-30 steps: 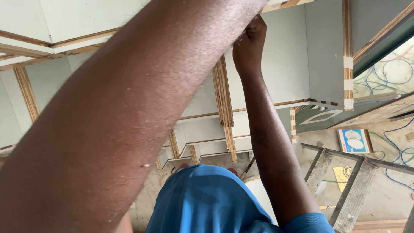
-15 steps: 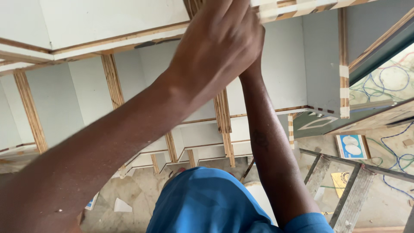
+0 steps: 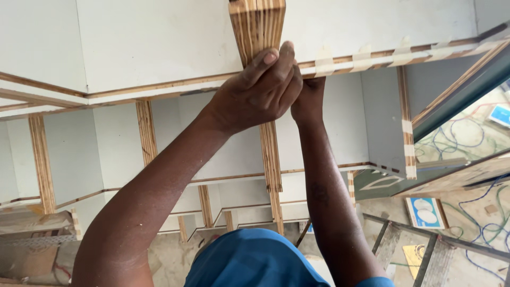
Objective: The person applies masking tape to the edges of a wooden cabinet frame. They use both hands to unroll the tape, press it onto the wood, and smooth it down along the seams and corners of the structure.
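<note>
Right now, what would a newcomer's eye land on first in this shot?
Two bare arms fill the centre: the left hand wraps the lower end of a striped, layered plywood panel edge at top centre, and the right hand presses up just behind it. Around them stands a white laminated cabinet carcass with raw plywood edges. Tangled blue and green cables lie on the floor at right.

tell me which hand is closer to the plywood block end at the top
Left. The left hand grips the plywood block at its lower end; the right hand sits behind it, lower, under the taped panel edge.
</note>
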